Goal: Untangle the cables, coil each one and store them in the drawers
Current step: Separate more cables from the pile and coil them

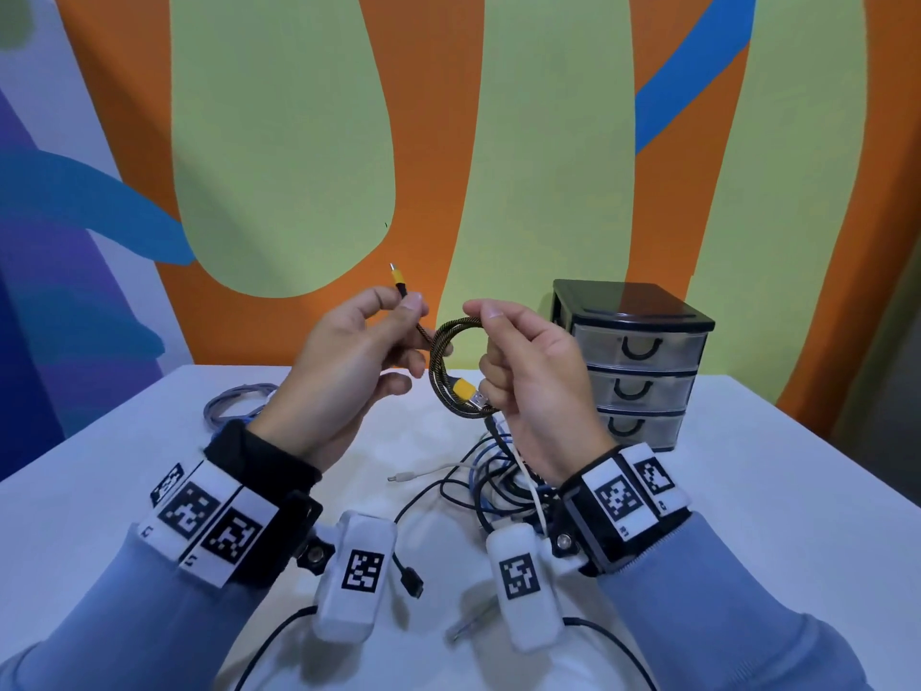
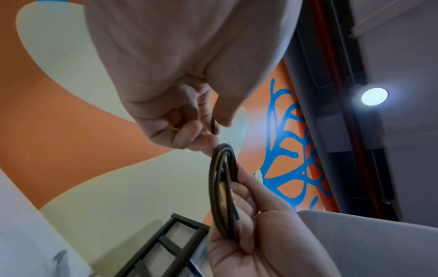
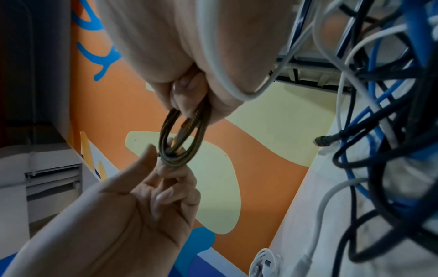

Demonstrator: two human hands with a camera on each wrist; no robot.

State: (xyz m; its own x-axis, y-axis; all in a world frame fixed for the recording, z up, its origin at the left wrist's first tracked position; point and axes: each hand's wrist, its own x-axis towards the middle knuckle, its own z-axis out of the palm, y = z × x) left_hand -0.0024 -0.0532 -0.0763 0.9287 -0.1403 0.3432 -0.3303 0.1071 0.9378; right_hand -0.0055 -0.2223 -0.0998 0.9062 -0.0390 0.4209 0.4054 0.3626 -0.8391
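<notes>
Tangled cables (image 1: 503,483) lower centre still waiting; right hand (image 1: 536,386) gripping braided cable (image 1: 451,364) coil, left hand (image 1: 349,356) pinching its loose end; drawers (image 1: 640,364) closed.

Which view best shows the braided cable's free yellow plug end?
The head view: the yellow plug sticks up clear above the left hand. The left wrist view shows only the coil edge-on; the right wrist view shows the coil, not this plug.
</notes>
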